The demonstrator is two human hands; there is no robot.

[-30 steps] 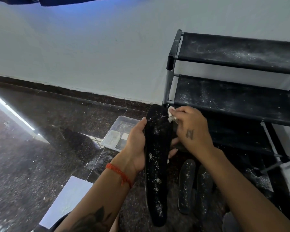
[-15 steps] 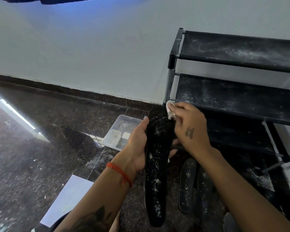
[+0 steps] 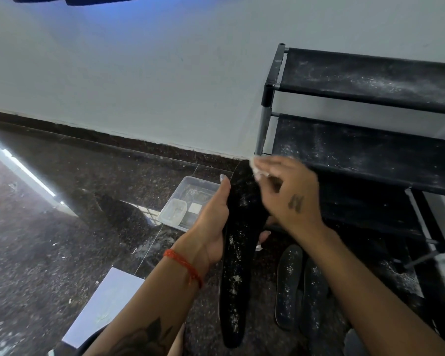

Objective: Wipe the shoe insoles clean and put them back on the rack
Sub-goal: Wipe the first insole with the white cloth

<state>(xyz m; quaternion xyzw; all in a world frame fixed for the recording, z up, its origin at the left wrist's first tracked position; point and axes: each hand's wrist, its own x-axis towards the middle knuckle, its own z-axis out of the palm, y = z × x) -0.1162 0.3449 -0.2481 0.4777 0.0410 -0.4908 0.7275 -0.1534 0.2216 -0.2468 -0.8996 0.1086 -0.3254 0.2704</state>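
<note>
A: step? 
B: wiping. left hand (image 3: 211, 227) grips black insole (image 3: 238, 253) mid-length above floor; right hand (image 3: 285, 194) pinches white wipe (image 3: 257, 168) at its top end, near rack (image 3: 357, 160) corner
A: next? 
B: likely sweep down, specks remain. two insoles (image 3: 288, 283) wait on floor
A: containers? 
B: clear tub (image 3: 190, 201), contents unclear

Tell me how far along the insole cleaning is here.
Done: nothing visibly; the rack holds no insoles. In hand: the left hand holds an insole, its lower part still speckled, while the right hand rubs a white wipe at its top. Left: dusty insoles on the floor.
</note>
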